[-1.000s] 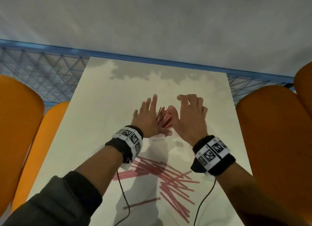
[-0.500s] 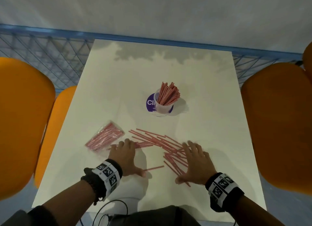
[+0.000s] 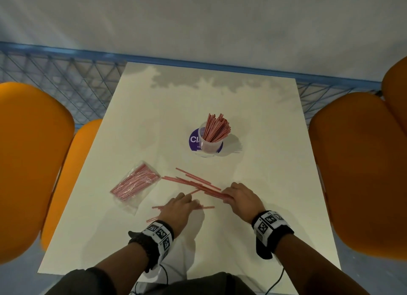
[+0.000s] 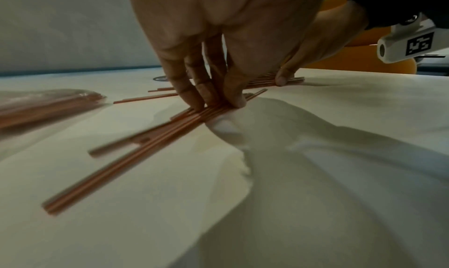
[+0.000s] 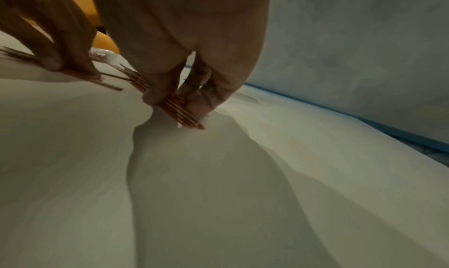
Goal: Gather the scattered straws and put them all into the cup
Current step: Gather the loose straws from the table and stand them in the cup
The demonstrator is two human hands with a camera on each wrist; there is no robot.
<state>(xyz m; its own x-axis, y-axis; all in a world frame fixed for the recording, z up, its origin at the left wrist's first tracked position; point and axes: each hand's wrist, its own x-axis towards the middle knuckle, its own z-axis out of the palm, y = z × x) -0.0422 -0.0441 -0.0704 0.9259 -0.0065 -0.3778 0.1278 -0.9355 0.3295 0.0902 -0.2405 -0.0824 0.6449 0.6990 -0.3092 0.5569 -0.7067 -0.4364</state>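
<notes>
head view: on the table, our left hand and right hand each pinch some scattered straws; the cup stands well beyond.

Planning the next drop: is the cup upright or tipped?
Upright: the cup stands on its base, straws fanning from its top.

In the head view the left hand covers the middle of several straws; the right hand hides the ends of others; the cup blocks most of the lettering on the purple disc; in the left wrist view the nearest straws are smeared, and the packet is cut by the left edge.
</notes>
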